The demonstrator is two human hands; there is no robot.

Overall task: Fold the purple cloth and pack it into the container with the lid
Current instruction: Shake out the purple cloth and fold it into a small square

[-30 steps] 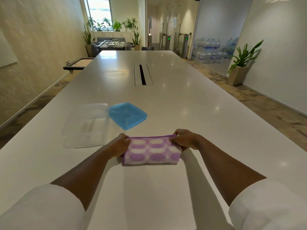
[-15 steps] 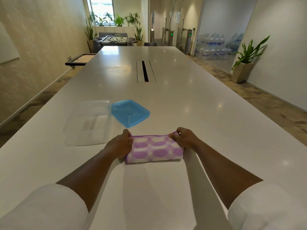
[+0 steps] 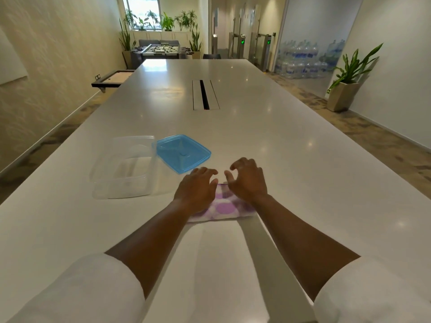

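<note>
The purple-and-white patterned cloth (image 3: 224, 207) lies folded into a small thick rectangle on the white table (image 3: 303, 164). My left hand (image 3: 198, 190) rests on its left part with fingers spread. My right hand (image 3: 247, 178) hovers over its right part, fingers curled and apart, gripping nothing. Both hands cover most of the cloth's top. A clear plastic container (image 3: 126, 166) stands open to the left of the cloth. Its blue lid (image 3: 183, 153) lies flat beside it, just beyond my left hand.
A cable slot (image 3: 205, 94) runs along the table's middle farther out. A potted plant (image 3: 345, 89) stands on the floor at the right, stacked water bottles (image 3: 303, 61) behind glass. A foosball table (image 3: 161, 51) is past the table's far end.
Both hands let go of the cloth's far corners and moved inward over its top, fingers now spread. The cloth lies flatter and still.
</note>
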